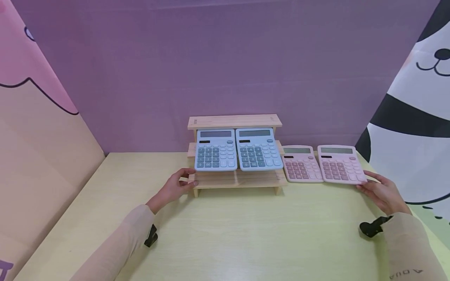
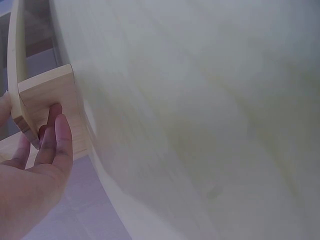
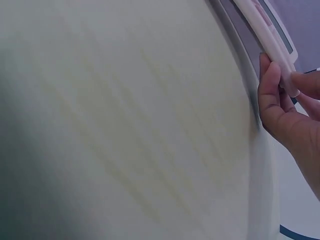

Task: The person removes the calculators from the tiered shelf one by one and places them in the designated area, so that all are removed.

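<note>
A three-tier wooden display rack (image 1: 242,180) stands at the back of the table with two blue calculators (image 1: 216,150) side by side, leaning on it. My left hand (image 1: 175,188) grips the left end of its lowest board. The left wrist view has the thumb on one face of the board (image 2: 16,75) and the fingers curled under the other. To the right of the rack are two pink calculators (image 1: 302,166). My right hand (image 1: 383,195) pinches the lower right corner of the outer pink calculator (image 1: 341,166); in the right wrist view, that calculator's near edge (image 3: 274,47) lies between thumb and fingers.
The pale table (image 1: 225,234) runs up to a purple backdrop (image 1: 225,70) just behind the rack. A printed panel with a panda (image 1: 411,144) borders the right side, and a pink and beige panel (image 1: 38,156) the left. Black wrist-camera mounts (image 1: 372,228) jut from both sleeves.
</note>
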Motion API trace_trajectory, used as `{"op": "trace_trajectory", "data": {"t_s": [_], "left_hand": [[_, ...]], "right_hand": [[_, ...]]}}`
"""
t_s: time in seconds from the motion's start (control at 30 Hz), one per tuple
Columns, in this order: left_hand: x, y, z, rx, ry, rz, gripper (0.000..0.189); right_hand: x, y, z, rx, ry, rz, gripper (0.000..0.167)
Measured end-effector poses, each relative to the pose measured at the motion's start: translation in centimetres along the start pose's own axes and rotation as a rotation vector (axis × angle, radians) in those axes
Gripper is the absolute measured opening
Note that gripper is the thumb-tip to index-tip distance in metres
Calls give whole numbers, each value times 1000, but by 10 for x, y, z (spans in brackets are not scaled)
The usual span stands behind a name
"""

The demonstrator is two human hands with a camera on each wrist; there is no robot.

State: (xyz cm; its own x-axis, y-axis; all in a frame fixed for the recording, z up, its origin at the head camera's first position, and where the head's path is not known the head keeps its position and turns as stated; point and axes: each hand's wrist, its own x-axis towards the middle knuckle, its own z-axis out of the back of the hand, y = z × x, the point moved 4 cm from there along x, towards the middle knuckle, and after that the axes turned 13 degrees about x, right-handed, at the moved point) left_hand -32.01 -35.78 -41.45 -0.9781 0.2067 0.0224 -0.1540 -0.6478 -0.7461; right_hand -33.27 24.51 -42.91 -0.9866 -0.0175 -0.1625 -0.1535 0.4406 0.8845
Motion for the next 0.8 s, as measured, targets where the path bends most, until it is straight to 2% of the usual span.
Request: {"op": "trace_trajectory", "data": {"t_s": [0.3,0.47,0.8], "left_hand": [[0,0,0,0,2,13,51],[0,1,0,2,0,12,51],[-2,-1,0,10,-5,-6,50]], "right_hand": [[2,-1,7,11,29,-16,58],[3,0,6,-19,24,-34,78],[4,1,6,-2,25,-65,78]]}}
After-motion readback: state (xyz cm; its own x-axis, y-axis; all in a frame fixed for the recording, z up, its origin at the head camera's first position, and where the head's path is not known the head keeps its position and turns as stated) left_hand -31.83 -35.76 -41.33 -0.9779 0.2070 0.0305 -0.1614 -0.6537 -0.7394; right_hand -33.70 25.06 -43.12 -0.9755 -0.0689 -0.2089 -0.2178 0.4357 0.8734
